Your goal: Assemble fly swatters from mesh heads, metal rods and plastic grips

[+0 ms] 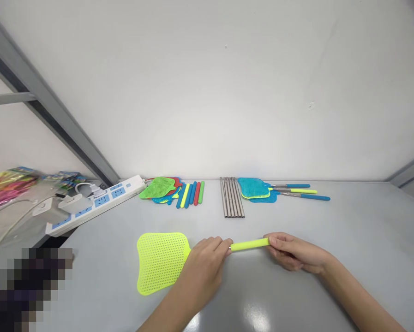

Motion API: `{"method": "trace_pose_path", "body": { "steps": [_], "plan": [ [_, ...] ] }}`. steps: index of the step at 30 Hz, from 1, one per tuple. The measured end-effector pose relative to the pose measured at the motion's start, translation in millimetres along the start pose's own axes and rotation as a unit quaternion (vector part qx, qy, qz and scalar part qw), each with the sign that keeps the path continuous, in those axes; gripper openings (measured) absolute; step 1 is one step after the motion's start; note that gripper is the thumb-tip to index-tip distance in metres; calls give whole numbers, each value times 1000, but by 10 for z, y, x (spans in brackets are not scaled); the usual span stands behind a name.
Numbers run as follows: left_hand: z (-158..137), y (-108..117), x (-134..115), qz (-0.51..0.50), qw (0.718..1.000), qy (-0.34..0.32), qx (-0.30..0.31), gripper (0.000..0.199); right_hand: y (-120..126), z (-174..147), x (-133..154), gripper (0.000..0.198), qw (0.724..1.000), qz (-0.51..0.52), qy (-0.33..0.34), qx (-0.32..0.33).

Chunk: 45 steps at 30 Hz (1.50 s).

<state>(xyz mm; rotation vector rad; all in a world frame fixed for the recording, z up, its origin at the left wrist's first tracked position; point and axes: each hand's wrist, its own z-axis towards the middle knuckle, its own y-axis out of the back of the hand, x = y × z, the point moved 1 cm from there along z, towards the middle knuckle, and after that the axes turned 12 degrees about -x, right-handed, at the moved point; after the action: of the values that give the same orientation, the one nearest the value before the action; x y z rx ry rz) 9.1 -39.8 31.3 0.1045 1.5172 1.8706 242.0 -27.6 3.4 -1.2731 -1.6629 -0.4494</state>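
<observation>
A yellow fly swatter head (161,263) lies to the left, low over the grey table, its neck running into my left hand (208,258). That hand is closed around the swatter's rod, of which only a sliver of metal shows by the fingers. From there a yellow handle sleeve (250,244) extends rightward, in line with the rod. My right hand (291,251) pinches the sleeve's far end between thumb and fingers. The rest of the rod is hidden under my left hand.
Along the back lie stacked swatter heads (160,188), several coloured handle sleeves (196,193), a row of metal rods (232,198) and assembled swatters (257,189) with blue and yellow handles. A white power strip (106,203) with plugged-in chargers and plastic-wrapped packages (11,189) occupy the left.
</observation>
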Motion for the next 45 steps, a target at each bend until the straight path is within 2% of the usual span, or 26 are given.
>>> {"method": "trace_pose_path", "body": {
  "steps": [11,21,26,32,37,45],
  "plan": [
    [0,-73,64,1,996,-47,-80,31,-29,43,1,34,999,30,13,-17],
    [28,-61,74,-32,998,-46,-43,38,-69,39,24,38,998,40,20,-54],
    [46,-37,53,-39,998,-35,-31,38,-80,35,29,41,997,47,27,-48],
    [43,-34,55,-58,997,-22,-47,41,-143,16,23,43,998,39,31,-46],
    [4,-41,22,-86,996,14,-26,40,-181,23,20,45,998,16,46,-41],
    [12,-52,-10,-89,996,20,-6,36,-150,30,-2,39,998,34,52,-30]
  ]
}}
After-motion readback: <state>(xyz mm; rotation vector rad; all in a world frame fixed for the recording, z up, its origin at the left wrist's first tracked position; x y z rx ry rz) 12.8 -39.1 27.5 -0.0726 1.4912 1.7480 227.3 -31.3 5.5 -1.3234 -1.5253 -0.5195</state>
